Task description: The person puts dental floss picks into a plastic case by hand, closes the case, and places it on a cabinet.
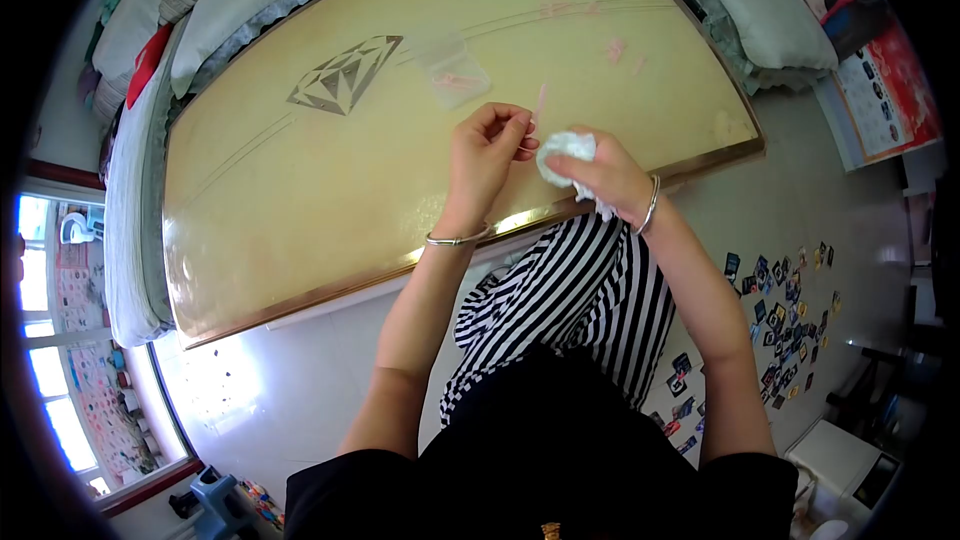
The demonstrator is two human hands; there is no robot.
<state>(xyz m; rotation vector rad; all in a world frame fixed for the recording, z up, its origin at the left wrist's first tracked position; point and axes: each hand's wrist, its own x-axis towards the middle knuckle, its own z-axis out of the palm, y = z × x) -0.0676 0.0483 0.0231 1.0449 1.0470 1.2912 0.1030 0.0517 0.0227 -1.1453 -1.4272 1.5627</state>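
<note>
My left hand (490, 148) is closed in a pinch above the near side of the table. A thin pale pink stick (542, 102) rises from its fingertips; the lower end is hidden by the fingers. Just to the right, my right hand (615, 176) is closed around a crumpled white tissue (568, 152), part of which hangs below the palm. The two hands are close together, with the tissue near the left fingertips. Beyond the left hand lies a clear plastic case (462, 86) with small pink pieces in it.
The yellowish table (300, 230) has a diamond pattern and a metal-trimmed edge. More pink pieces (616, 50) lie on its far right part. Cushioned sofas (250, 5) border the far side. Many small cards (785, 310) are scattered over the floor at right. A blue stool (218, 502) stands lower left.
</note>
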